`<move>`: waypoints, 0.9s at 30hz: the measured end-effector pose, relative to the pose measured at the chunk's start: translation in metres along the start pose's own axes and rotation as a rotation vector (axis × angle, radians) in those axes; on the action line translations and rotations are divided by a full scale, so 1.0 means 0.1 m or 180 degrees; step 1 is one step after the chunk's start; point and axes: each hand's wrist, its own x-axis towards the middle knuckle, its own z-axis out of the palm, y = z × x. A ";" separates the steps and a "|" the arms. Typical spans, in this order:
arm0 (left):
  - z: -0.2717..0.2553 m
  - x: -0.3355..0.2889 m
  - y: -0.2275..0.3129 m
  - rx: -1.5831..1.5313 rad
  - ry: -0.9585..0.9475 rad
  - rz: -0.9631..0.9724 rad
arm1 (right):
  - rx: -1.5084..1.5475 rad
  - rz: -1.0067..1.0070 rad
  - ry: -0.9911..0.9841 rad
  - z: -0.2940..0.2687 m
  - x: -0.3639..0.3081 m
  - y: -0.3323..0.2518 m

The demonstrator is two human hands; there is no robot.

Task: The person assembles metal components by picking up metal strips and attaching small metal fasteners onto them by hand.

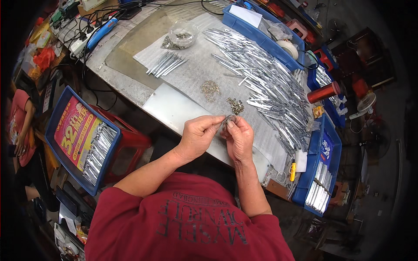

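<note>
My left hand (197,136) and my right hand (240,138) meet above the near edge of the worktable, thumbs and fingertips pinched together. Between them is a small greyish piece, mostly hidden by the fingers, too small to name. Just beyond the fingertips lies a little heap of dark metal parts (235,105). A looser pile of small brassy parts (210,88) is farther left. The large spread of slim silver metal rods (265,82) covers the table's right side. A smaller group of rods (166,64) lies side by side at the left.
A clear bag of small metal parts (179,37) sits at the back. Blue bins (314,169) with rods line the right edge; another blue tray (114,150) rests on a red stool (130,145). Cables (89,26) tangle at the far left. Another person (25,126) is at the left rim.
</note>
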 end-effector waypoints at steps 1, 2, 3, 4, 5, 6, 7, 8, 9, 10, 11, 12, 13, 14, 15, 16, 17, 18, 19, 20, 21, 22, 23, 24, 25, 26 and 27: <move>0.01 0.00 0.01 -0.0056 -0.0012 -0.0053 | 0.0076 -0.0033 -0.0056 0.00 0.00 0.00; 0.01 0.00 0.02 -0.0056 -0.0014 -0.0053 | 0.0151 -0.0065 -0.0113 0.01 0.00 0.00; 0.01 0.00 0.03 -0.0136 -0.0029 -0.0083 | 0.0154 -0.0061 -0.0116 0.01 0.01 0.00; 0.01 0.00 0.04 -0.0216 -0.0044 -0.0114 | 0.0205 -0.0074 -0.0174 0.01 0.01 0.00; 0.02 0.00 0.04 -0.0213 -0.0039 -0.0117 | 0.0255 -0.0086 -0.0232 0.01 0.01 0.00; 0.02 0.00 0.04 -0.0178 -0.0042 -0.0082 | 0.0254 -0.0084 -0.0231 0.01 0.01 0.01; 0.02 0.01 0.03 -0.0145 -0.0043 -0.0047 | 0.0280 -0.0068 -0.0177 0.01 0.01 0.01; 0.02 0.00 0.04 -0.0149 -0.0042 -0.0049 | 0.0303 -0.0052 -0.0122 0.01 0.01 0.01; 0.02 0.01 0.04 -0.0193 -0.0054 -0.0083 | 0.0299 -0.0054 -0.0116 0.01 0.01 0.01; 0.02 0.01 0.04 -0.0240 -0.0067 -0.0116 | 0.0295 -0.0071 -0.0154 0.00 0.01 0.02; 0.02 0.01 0.04 -0.0253 -0.0071 -0.0116 | 0.0288 -0.0089 -0.0190 0.00 0.01 0.02; 0.02 0.01 0.04 -0.0286 -0.0061 -0.0153 | 0.0303 -0.0077 -0.0205 0.00 0.01 0.03; 0.02 0.00 0.04 -0.0320 -0.0051 -0.0189 | 0.0330 -0.0080 -0.0201 0.01 0.01 0.04; 0.01 0.00 0.05 -0.0301 -0.0040 -0.0194 | 0.0357 -0.0081 -0.0198 0.01 0.02 0.04; 0.01 0.00 0.04 -0.0239 -0.0047 -0.0207 | 0.0351 -0.0081 -0.0193 0.01 0.02 0.05; 0.01 0.00 0.02 -0.0175 -0.0053 -0.0219 | 0.0318 -0.0078 -0.0197 0.01 0.02 0.05; 0.01 -0.01 0.01 -0.0178 -0.0051 -0.0222 | 0.0287 -0.0074 -0.0201 0.01 0.02 0.06; 0.01 -0.01 -0.01 -0.0183 -0.0034 -0.0221 | 0.0284 -0.0070 -0.0201 0.01 0.02 0.06; 0.02 -0.02 -0.02 -0.0187 -0.0017 -0.0221 | 0.0239 -0.0109 -0.0190 0.01 0.02 0.07; 0.02 -0.02 -0.01 -0.0187 -0.0013 -0.0224 | 0.0196 -0.0148 -0.0179 0.02 0.02 0.07; 0.03 -0.03 -0.01 -0.0204 0.0014 -0.0215 | 0.0196 -0.0143 -0.0183 0.02 0.01 0.09; 0.04 -0.03 0.00 -0.0221 0.0041 -0.0205 | 0.0120 -0.0269 -0.0155 0.02 0.01 0.11; 0.05 -0.02 0.00 -0.0219 0.0045 -0.0207 | 0.0045 -0.0396 -0.0127 0.03 0.01 0.12; 0.05 -0.02 0.00 -0.0198 0.0044 -0.0191 | 0.0044 -0.0394 -0.0128 0.04 0.01 0.13; 0.06 -0.01 0.00 -0.0178 0.0041 -0.0175 | -0.0080 -0.0464 -0.0026 0.06 0.01 0.13; 0.07 -0.01 -0.01 -0.0179 0.0043 -0.0176 | -0.0205 -0.0534 0.0078 0.08 0.01 0.14; 0.09 -0.01 -0.02 -0.0191 0.0126 -0.0206 | -0.0205 -0.0531 0.0073 0.09 0.01 0.14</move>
